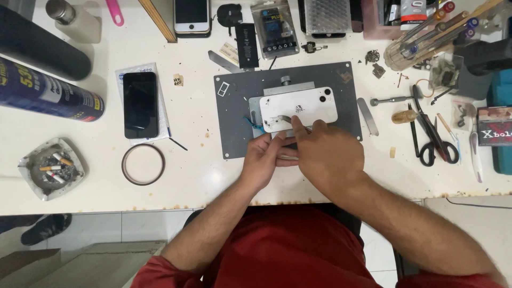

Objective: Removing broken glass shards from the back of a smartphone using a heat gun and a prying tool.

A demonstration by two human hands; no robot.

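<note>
On the grey mat (pixel 234 106) a white phone (pixel 298 108) lies back-up in a metal clamp (pixel 286 85). The right hand (pixel 325 154) pinches a thin tool (pixel 290 120) against its near edge; the left hand (pixel 264 160), fingers curled, steadies the clamp's near side, scissors (pixel 434 136) lying far right

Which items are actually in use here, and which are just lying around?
In use: white phone, face down on a metal holder on the grey mat; left hand and right hand at its lower edge.

Lying about: black phone, tape ring, scissors, ashtray, spray can.
</note>
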